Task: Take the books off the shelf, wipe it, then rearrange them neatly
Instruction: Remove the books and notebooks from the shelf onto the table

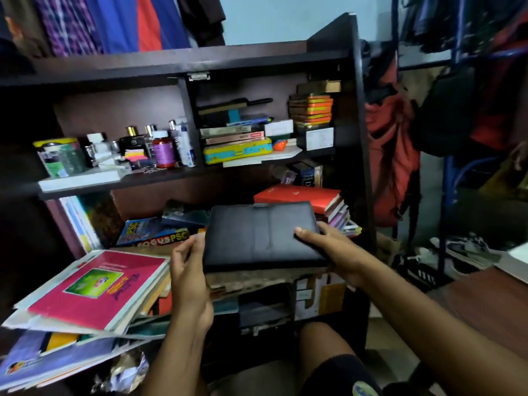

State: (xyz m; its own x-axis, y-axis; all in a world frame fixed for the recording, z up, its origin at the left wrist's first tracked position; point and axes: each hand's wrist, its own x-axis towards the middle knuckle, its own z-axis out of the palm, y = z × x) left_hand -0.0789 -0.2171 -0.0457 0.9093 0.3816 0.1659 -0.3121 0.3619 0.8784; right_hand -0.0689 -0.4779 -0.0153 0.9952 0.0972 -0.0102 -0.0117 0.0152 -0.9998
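A black leather-covered book (261, 235) is held flat in front of the dark wooden shelf (188, 62). My left hand (190, 278) grips its left edge and my right hand (331, 250) grips its right edge, thumb on top. Behind it on the lower shelf lie a red book (297, 195) on a stack and a blue "PSC" book (154, 232). A pile of books topped by a pink one (97, 287) sits at the lower left, off the shelf.
The upper shelf holds bottles and jars (163, 150) on the left, and a yellow case (237, 151) and an orange stack (311, 110) on the right. Clothes (391, 155) hang to the right. A brown table corner (485, 298) lies at the right. My knee (328, 352) is below.
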